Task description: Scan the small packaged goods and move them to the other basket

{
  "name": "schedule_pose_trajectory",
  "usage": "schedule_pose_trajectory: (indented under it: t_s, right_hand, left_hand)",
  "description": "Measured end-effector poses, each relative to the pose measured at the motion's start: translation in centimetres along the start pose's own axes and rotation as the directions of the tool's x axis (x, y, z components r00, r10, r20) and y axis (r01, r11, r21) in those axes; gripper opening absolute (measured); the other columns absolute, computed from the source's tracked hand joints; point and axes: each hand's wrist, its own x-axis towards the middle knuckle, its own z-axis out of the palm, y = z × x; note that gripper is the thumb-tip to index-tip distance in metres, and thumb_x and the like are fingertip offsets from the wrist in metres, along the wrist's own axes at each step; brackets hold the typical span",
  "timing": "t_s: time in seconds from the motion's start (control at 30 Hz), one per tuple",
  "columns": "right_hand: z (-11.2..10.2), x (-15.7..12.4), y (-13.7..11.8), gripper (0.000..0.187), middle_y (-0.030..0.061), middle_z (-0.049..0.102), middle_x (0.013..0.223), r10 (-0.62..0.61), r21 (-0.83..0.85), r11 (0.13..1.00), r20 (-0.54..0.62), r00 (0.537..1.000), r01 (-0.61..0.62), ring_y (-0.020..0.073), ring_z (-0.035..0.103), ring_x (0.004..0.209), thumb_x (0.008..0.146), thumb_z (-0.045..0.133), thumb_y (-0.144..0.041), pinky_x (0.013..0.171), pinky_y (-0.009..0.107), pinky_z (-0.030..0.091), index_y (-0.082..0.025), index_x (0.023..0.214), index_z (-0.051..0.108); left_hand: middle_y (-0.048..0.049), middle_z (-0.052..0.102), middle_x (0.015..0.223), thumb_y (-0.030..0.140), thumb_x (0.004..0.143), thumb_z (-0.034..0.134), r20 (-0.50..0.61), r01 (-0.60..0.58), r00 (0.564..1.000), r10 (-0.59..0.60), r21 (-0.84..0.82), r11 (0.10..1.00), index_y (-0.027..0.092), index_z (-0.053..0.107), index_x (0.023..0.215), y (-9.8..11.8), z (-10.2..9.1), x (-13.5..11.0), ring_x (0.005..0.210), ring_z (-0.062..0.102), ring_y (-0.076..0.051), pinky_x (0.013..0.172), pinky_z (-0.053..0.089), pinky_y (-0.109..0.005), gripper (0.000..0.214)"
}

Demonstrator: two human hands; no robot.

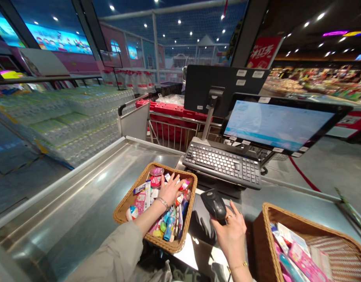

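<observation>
My left hand (169, 190) reaches into a wicker basket (118, 211) of small packaged items, its fingers spread over them. Around it lie a pink pack (140, 201), a round red pack (156, 181), a blue bottle-like item (169, 228) and an egg-shaped red-and-white item (179, 199). Whether the fingertips touch any one item is hard to tell. My right hand (232, 231) holds a black barcode scanner (214, 203) between thumb and fingers, some of them stretched out, just right of the basket. The scanner's handle is mostly hidden.
A second wicker basket (267, 235) with several packs stands at the lower right. Behind the hands are a keyboard (221, 162) and a lit screen (274, 123). The metal counter (80, 203) has a raised left edge; a cart (173, 131) stands beyond.
</observation>
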Motion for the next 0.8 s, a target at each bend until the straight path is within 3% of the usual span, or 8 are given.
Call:
schedule_pose_trajectory:
  t_s: [0.37, 0.6, 0.8]
  right_hand:
    - [0.4, 0.4, 1.1, 0.029, 0.0109, 0.071, 0.107, 0.008, -0.023, 1.000, -0.032, 0.999, -0.009, 0.0329, 0.051, 0.124, 0.073, 0.062, -0.041, 0.104, 0.051, 0.036, -0.019, 0.090, 0.071]
    - [0.4, 0.6, 1.3, 0.028, 0.0091, 0.072, 0.103, -0.008, -0.040, 0.999, -0.024, 1.000, 0.007, 0.0312, 0.051, 0.124, 0.075, 0.062, -0.044, 0.104, 0.049, 0.035, -0.021, 0.089, 0.071]
    - [0.3, 0.6, 1.2, 0.027, 0.0083, 0.073, 0.103, -0.011, -0.037, 0.999, -0.015, 1.000, 0.011, 0.0325, 0.051, 0.124, 0.076, 0.062, -0.044, 0.106, 0.051, 0.034, -0.021, 0.088, 0.071]
  left_hand:
    - [-0.0090, 0.057, 0.140, 0.041, 0.091, 0.055, 0.053, 0.051, 0.997, -0.051, 0.001, 0.999, 0.031, 0.052, 0.134, 1.1, 2.7, 1.7, 0.137, 0.041, -0.033, 0.113, 0.008, -0.070, 0.044]
    - [-0.0068, 0.064, 0.130, 0.031, 0.094, 0.049, 0.054, 0.089, 0.995, -0.088, -0.022, 0.996, 0.033, 0.055, 0.130, 1.3, 3.5, 2.4, 0.127, 0.053, -0.029, 0.114, 0.009, -0.068, 0.036]
    - [-0.0034, 0.064, 0.130, 0.022, 0.095, 0.047, 0.060, 0.052, 0.997, -0.047, -0.086, 0.995, 0.033, 0.056, 0.127, 0.9, 3.4, 2.5, 0.118, 0.061, -0.022, 0.119, 0.006, -0.061, 0.035]
